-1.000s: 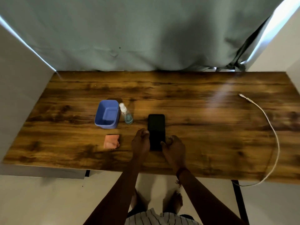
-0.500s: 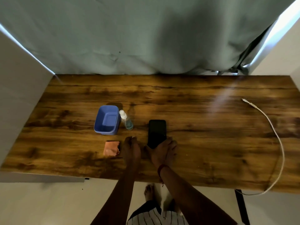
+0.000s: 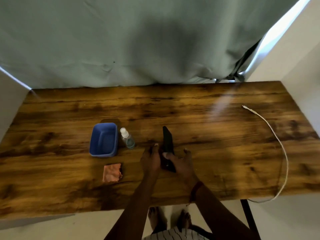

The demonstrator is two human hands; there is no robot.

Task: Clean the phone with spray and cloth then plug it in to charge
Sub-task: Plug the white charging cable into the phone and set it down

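The black phone (image 3: 167,142) is tipped up on its long edge above the wooden table (image 3: 216,153), near the front middle. My right hand (image 3: 181,163) grips its near end from the right, thumb on the side. My left hand (image 3: 150,158) rests against the phone's left side with fingers curled around it. A small clear spray bottle (image 3: 127,138) with a white cap stands just left of the phone. A folded pink cloth (image 3: 112,172) lies flat near the front edge, left of my left hand. The white charging cable (image 3: 275,135) curves along the table's right side, its plug end pointing back-left.
A blue plastic tub (image 3: 103,139) sits directly left of the spray bottle. A grey-green curtain (image 3: 138,40) hangs behind the table. White walls close in both sides. The cable drops off the front right corner beside a black table leg (image 3: 249,219).
The phone lay flat on the table before; now it is lifted and turned onto its edge between both hands. Both hands shifted slightly forward around it.
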